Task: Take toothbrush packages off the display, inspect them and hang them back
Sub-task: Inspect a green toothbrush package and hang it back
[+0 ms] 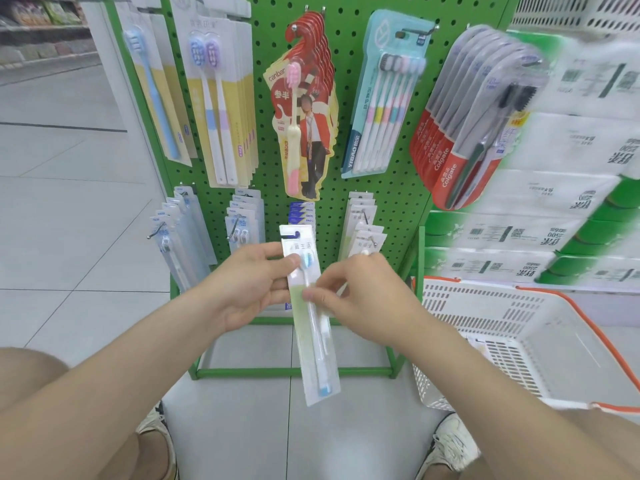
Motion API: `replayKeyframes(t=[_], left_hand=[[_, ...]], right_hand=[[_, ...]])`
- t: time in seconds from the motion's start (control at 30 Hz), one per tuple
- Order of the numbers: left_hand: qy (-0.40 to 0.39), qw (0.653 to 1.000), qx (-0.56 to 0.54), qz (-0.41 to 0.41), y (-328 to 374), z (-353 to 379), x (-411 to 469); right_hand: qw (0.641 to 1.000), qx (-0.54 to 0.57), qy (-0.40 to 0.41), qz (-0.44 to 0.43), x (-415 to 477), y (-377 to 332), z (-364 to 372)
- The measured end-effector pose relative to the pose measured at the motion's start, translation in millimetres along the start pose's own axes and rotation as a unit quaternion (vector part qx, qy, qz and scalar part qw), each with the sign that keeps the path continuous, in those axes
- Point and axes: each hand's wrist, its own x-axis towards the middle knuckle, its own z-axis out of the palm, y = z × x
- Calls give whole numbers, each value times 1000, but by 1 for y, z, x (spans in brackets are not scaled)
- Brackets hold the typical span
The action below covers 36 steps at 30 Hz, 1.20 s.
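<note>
Holding the toothbrush package [313,358] with both hands, I have it in front of the lower row of the green pegboard display [391,188], a little tilted, with its hang hole at the top and the blue handle end pointing down to the floor [86,254]. The left grip [249,285] pinches the upper left edge, thumb on the front near the brush head, and the right grip [363,299] pinches the middle of the card between thumb and forefinger. I judge this as the inspecting step, so the hanging back is not yet done. The card is thin and smooth and held only at the edges, so it may slide out if I turn it too quickly. When I return it, the small hole could miss the hook, and my right forearm could push the white packs [363,233] just beside it off their peg. The white basket [485,327] with orange handles stands near my right elbow and could be hit too. The display stands on pale grey floor tiles in a shop aisle, with stacked tissue packs [519,230] to the right and shelves far away at the upper left
</note>
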Motion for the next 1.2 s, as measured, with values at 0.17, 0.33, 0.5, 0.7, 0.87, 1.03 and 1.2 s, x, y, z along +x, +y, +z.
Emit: replayKeyframes(t=[0.17, 0.33, 0.5, 0.7, 0.87, 1.03, 1.2], left_hand=[[-20, 997, 61, 29, 1, 4, -1], [-14, 976, 191, 101, 2, 12, 3], [49, 940, 290, 173, -6, 27, 21], [57, 867, 440, 229, -3, 49, 37], [48, 827, 506, 241, -2, 63, 68], [-1, 782, 574, 241, -7, 73, 93], [-44, 779, 579, 238, -10, 77, 113]], right_hand=[[983, 115, 104, 98, 8, 9, -3], [953, 255, 142, 81, 15, 11, -4], [964, 201, 132, 113, 21, 36, -26], [977, -97, 87, 167, 28, 88, -52], [967, -138, 91, 192, 53, 110, -50], [961, -142, 122, 204, 77, 122, -38], [964, -108, 155, 187, 95, 126, -30]])
